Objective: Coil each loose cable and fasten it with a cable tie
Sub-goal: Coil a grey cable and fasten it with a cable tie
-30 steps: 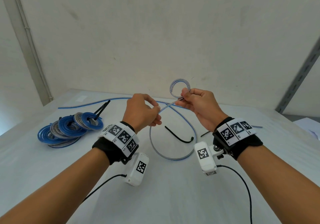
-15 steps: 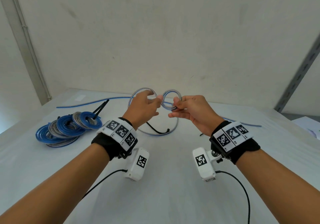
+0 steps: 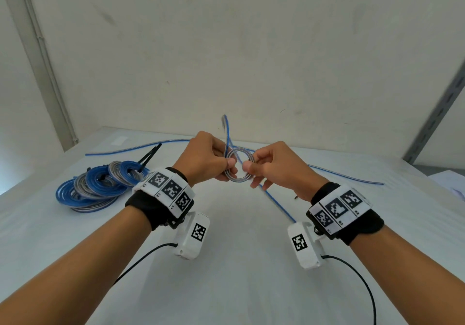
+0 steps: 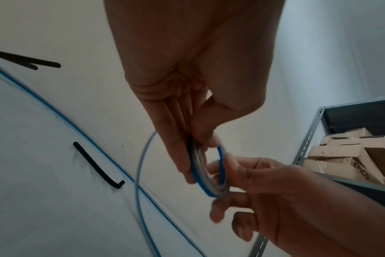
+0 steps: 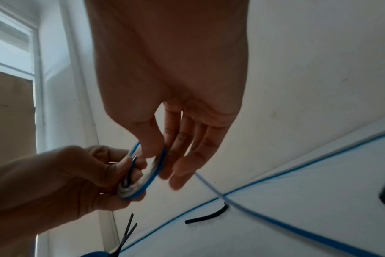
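Observation:
A small coil of blue and grey cable (image 3: pixel 239 179) hangs in the air between my two hands, above the white table (image 3: pixel 226 262). My left hand (image 3: pixel 230 163) pinches its left side with thumb and fingers. My right hand (image 3: pixel 247 168) pinches the right side, thumb on the near face and index finger behind. The cable's free end (image 3: pixel 225 128) sticks up behind the left hand. Its loose tail (image 3: pixel 276 204) runs down under my right wrist. The left wrist view shows the coil (image 4: pixel 215 187) edge-on, and so does the right wrist view, where the coil (image 5: pixel 143 187) sits between both thumbs.
A pile of tied blue and grey coils (image 3: pixel 100 186) lies at the left. Black cable ties (image 3: pixel 151 153) lie behind it, and a single one (image 4: pixel 94 165) lies on the table below my hands. A long loose blue cable (image 3: pixel 352 177) crosses the back. A metal shelf holding cardboard boxes (image 4: pixel 352 156) stands at the right.
My left hand brought a fresh loop over to the small coil in my right hand. The two loops are now one coil held by both hands, and the free end has swung up.

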